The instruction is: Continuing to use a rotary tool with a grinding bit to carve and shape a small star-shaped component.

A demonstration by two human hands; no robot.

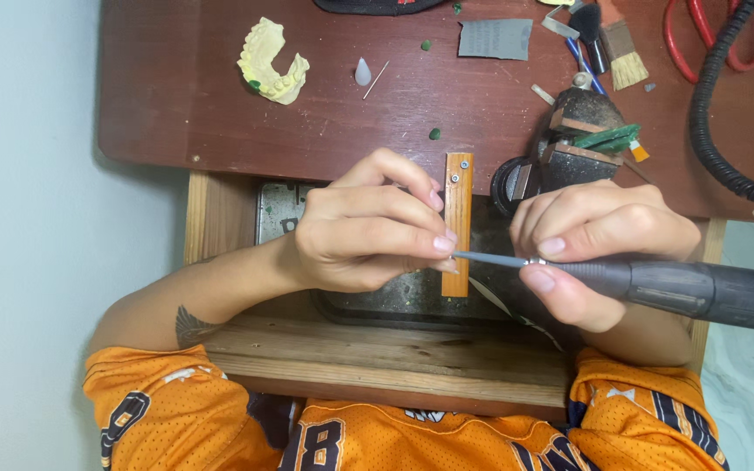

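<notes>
- Nearest the wooden peg, on its left: left hand curled, fingertips pinched against the peg's side, apparently on some small piece too hidden to name.
- On the peg's right: right hand clenched around a dark rotary handpiece, thin grey shaft reaching leftward to the left fingertips, just at the peg.
- Handpiece likely stiff, moderately weighty, cable-trailed; best gripped pen-style close to the nose, as here. Pinched piece probably tiny, light and easy to drop.
- Beneath the peg: open wooden drawer with a metal tray inside; contents mostly hidden by the hands, dust or grit only.
- Right of the peg, further off: small dark vise on the counter, holding green material.
- Far left of the peg: yellowish dental cast.
- Far right: brush, coiled black cable, red-handled scissors.
</notes>
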